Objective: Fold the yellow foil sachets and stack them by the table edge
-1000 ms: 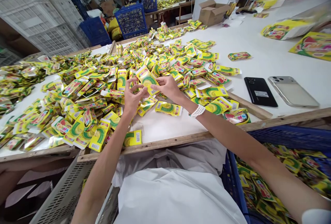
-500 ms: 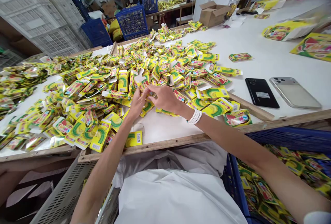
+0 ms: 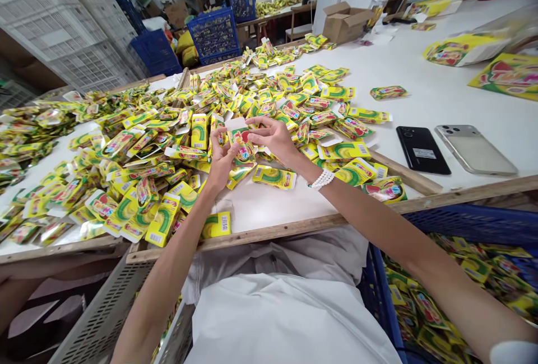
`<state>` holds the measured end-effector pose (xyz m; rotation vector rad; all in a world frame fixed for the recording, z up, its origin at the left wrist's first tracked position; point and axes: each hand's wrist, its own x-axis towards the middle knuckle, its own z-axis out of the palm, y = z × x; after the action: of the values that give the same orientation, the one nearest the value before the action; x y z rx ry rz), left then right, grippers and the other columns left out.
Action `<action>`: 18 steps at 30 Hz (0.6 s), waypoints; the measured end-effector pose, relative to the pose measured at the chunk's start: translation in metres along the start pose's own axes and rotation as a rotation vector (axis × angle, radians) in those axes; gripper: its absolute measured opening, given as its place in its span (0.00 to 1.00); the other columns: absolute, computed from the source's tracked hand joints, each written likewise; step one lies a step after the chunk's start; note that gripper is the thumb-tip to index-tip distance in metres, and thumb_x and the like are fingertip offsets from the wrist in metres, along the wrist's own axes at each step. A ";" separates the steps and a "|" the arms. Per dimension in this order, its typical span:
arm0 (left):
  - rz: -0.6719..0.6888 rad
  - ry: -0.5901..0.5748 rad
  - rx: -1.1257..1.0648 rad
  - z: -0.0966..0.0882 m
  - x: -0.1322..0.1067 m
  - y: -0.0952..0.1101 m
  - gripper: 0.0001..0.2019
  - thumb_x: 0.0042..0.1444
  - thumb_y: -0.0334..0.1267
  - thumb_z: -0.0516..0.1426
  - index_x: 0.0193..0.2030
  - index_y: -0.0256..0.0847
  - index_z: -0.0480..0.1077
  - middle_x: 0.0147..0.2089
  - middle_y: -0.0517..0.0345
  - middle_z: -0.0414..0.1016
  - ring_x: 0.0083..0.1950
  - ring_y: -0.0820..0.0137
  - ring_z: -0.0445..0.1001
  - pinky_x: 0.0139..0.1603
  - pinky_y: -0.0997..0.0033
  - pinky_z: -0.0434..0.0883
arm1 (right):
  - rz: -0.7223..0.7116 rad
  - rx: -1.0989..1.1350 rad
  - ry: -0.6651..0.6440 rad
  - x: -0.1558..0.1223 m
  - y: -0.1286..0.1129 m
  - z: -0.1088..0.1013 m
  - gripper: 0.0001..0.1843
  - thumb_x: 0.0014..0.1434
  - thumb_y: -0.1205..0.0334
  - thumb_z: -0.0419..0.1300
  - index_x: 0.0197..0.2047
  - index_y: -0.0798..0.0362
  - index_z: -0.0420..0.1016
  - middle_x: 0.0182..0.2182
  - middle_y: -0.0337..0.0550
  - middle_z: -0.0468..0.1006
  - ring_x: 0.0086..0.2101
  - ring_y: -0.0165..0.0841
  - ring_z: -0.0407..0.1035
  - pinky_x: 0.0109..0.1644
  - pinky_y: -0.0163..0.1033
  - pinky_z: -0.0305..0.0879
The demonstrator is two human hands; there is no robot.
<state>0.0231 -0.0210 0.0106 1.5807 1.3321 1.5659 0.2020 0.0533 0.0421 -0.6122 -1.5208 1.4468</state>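
Note:
Between my two hands is a small yellow cardboard box with red and white lettering, its white top flap standing up. My left hand grips its left side, thumb across the lower front. At the upper right edge, by the flap, the thumb and index finger of my right hand close on the same box. A beaded white bracelet circles my right wrist. Just below my right hand another yellow box lies flat on the white table. A heap of similar boxes surrounds my hands.
Two phones lie at the right, beside a wooden strip. A wooden rim edges the table. Below right stands a blue crate of boxes; a pale perforated crate is below left. Blue crates stand behind.
The box between my hands has turned so its lettered front faces me. My right hand has shifted slightly right and opened out from the left, uncovering more of the box lying below it.

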 end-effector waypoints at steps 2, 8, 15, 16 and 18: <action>-0.034 -0.006 -0.112 0.001 0.000 0.001 0.37 0.64 0.67 0.64 0.73 0.59 0.58 0.48 0.56 0.80 0.48 0.64 0.85 0.50 0.58 0.89 | 0.019 0.051 -0.035 -0.002 -0.002 0.001 0.36 0.51 0.51 0.75 0.62 0.51 0.80 0.47 0.46 0.89 0.44 0.39 0.84 0.47 0.41 0.82; -0.115 -0.137 -0.215 0.002 -0.003 0.003 0.39 0.62 0.64 0.67 0.74 0.59 0.60 0.54 0.54 0.82 0.51 0.60 0.86 0.47 0.57 0.89 | -0.075 -0.071 -0.099 0.000 0.003 0.002 0.29 0.52 0.47 0.76 0.53 0.54 0.87 0.48 0.47 0.87 0.43 0.37 0.81 0.47 0.37 0.77; -0.182 -0.196 -0.246 0.001 -0.002 0.001 0.41 0.57 0.62 0.71 0.71 0.57 0.60 0.62 0.53 0.80 0.43 0.65 0.85 0.37 0.66 0.86 | -0.034 -0.270 -0.087 0.007 0.011 -0.007 0.19 0.52 0.47 0.74 0.33 0.56 0.88 0.29 0.41 0.82 0.32 0.34 0.73 0.37 0.37 0.68; -0.178 -0.196 -0.240 0.002 -0.002 0.001 0.40 0.57 0.62 0.71 0.71 0.56 0.61 0.62 0.53 0.80 0.43 0.66 0.84 0.37 0.67 0.85 | -0.048 -0.290 -0.084 0.007 0.011 -0.007 0.19 0.52 0.47 0.74 0.32 0.56 0.88 0.29 0.41 0.82 0.33 0.35 0.73 0.38 0.37 0.68; -0.155 -0.206 -0.218 0.002 -0.001 0.002 0.37 0.58 0.63 0.70 0.68 0.54 0.63 0.63 0.52 0.80 0.43 0.67 0.84 0.38 0.68 0.84 | -0.074 -0.315 -0.091 0.008 0.009 -0.008 0.19 0.52 0.48 0.74 0.35 0.57 0.90 0.30 0.41 0.83 0.34 0.35 0.74 0.39 0.37 0.68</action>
<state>0.0258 -0.0223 0.0117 1.4258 1.1044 1.3635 0.2028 0.0661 0.0344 -0.6748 -1.8429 1.2017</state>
